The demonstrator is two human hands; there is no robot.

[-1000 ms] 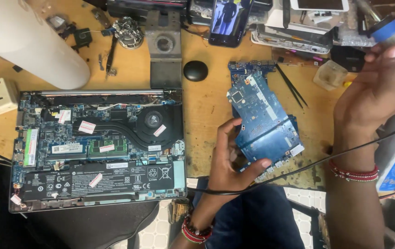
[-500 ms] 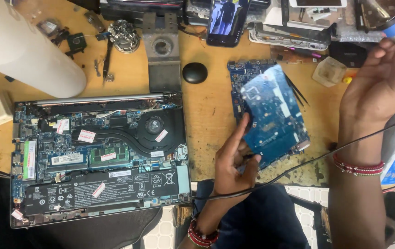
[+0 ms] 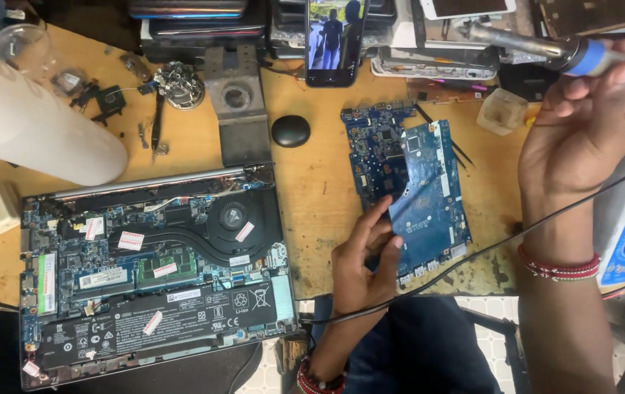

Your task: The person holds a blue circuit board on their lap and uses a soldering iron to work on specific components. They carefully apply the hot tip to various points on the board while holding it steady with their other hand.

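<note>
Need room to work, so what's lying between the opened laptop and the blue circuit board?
In the head view, only bare wooden bench separates the opened laptop from the blue circuit board; the left hand touches the board.

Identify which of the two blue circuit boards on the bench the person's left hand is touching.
The left hand touches the upper, lighter blue board, tilted over the darker blue board, which lies flat beneath it, nearer the phone.
</note>
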